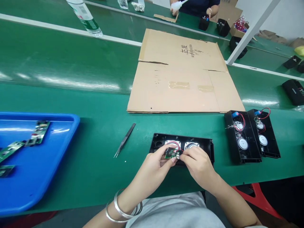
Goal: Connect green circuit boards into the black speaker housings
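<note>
My left hand point(159, 163) grips a small green circuit board point(171, 153) by its edges, above a black speaker housing point(206, 145) that lies on the table. My right hand point(198, 161) is closed at the board's right end, fingertips pinched near its white connector point(177, 156). A red wire point(174, 142) curves behind the board, and what the right fingertips pinch looks like the wire's end, though they mostly cover it. Two round speakers point(191, 144) sit in the housing, partly hidden by my hands. Tweezers point(125, 140) lie to the left on the green tabletop.
A blue tray point(64, 152) with several circuit boards point(39, 132) stands at left. Two more black housings point(243, 139) with wires stand at right. Flattened cardboard point(187, 76) lies ahead, a plastic bottle point(86, 19) beyond it to the left. Across the line, another person's hands point(209, 12) touch a black housing.
</note>
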Demonstrator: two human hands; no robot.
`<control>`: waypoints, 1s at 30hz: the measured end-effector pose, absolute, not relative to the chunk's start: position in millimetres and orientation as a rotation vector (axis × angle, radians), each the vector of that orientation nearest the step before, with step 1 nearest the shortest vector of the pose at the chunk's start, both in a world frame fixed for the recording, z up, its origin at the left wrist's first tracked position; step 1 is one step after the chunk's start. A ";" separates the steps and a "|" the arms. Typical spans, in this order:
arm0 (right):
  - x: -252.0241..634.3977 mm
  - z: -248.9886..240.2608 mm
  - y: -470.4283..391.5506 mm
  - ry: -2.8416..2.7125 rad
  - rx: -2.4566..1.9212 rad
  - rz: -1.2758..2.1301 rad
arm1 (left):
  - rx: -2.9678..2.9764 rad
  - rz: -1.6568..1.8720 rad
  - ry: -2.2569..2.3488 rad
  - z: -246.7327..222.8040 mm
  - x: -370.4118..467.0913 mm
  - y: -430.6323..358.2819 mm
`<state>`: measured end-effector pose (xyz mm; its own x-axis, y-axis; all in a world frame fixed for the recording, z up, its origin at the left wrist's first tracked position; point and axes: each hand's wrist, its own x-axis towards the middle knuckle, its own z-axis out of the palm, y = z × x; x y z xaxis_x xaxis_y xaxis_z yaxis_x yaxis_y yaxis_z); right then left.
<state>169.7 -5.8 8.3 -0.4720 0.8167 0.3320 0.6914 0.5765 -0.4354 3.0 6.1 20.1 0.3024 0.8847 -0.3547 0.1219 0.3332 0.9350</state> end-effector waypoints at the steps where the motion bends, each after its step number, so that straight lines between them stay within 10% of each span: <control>1: 168.9 8.1 -6.3 -2.308 -1.202 0.327 | 1.168 0.677 1.167 20.1 3.3 5.9; 30: 205.4 13.9 -0.6 -2.331 -1.444 0.542 | 1.720 0.686 1.323 15.9 -0.4 -5.6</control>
